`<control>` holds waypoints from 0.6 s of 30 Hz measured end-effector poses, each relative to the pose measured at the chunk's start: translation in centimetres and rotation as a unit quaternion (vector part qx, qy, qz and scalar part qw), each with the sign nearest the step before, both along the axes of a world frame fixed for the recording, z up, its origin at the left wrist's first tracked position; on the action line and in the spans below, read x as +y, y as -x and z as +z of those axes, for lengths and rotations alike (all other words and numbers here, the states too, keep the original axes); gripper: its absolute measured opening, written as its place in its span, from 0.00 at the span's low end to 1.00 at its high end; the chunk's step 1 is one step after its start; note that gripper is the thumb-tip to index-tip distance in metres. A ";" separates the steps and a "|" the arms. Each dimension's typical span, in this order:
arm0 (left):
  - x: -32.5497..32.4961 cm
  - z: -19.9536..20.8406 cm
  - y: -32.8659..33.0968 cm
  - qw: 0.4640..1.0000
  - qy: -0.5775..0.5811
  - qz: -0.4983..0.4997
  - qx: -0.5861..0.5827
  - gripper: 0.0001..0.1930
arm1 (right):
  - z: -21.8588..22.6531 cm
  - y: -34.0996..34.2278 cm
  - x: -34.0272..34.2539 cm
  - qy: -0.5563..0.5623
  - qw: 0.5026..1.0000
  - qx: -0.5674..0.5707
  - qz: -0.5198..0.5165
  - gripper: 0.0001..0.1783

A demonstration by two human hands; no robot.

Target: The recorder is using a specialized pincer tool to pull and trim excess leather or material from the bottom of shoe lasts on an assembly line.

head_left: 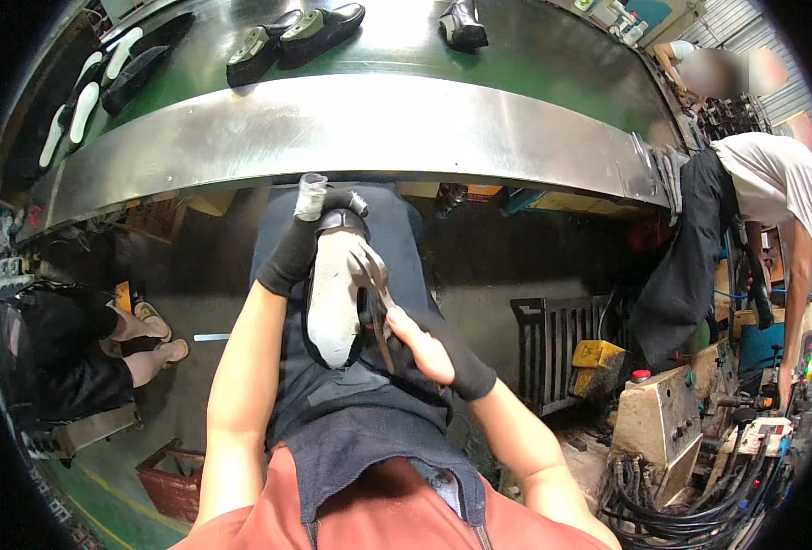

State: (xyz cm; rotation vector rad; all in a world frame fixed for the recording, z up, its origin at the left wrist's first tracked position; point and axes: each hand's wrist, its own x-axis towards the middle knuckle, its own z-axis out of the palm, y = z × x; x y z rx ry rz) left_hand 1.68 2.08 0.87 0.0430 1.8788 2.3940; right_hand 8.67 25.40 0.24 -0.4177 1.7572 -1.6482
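Note:
A black shoe (332, 302) lies over my apron-covered lap, its pale, whitish underside facing up and black edges showing around it. My left hand (319, 209), in a dark fingerless glove with pale tape on the fingers, is wrapped round the far end of the shoe. In my right hand (422, 346), also dark-gloved, is a pair of metal pincers (371, 272). The pincers' jaws rest against or just above the right edge of the pale underside. Their handles run back into my palm, partly hidden by the fingers.
Ahead runs a green conveyor belt (397, 41) with a metal edge (351, 124), bearing black shoes (321, 35) and pale soles (83, 112). A co-worker (763, 183) bends over machinery at right, near a control box (658, 417). Another person's legs (140, 339) are at left.

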 end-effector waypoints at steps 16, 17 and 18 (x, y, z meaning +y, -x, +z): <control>-1.9 -1.6 -0.9 0.981 0.136 0.037 0.134 0.37 | -2.2 -2.8 -7.7 -0.040 0.983 0.123 -0.128 0.14; -1.7 -0.3 -1.7 0.977 0.143 0.041 0.151 0.38 | -1.9 -3.0 -6.9 -0.033 0.987 0.134 -0.087 0.13; -2.0 -0.6 -3.2 0.970 0.117 0.021 0.213 0.30 | -1.5 -3.3 -5.9 -0.036 0.987 0.129 -0.086 0.13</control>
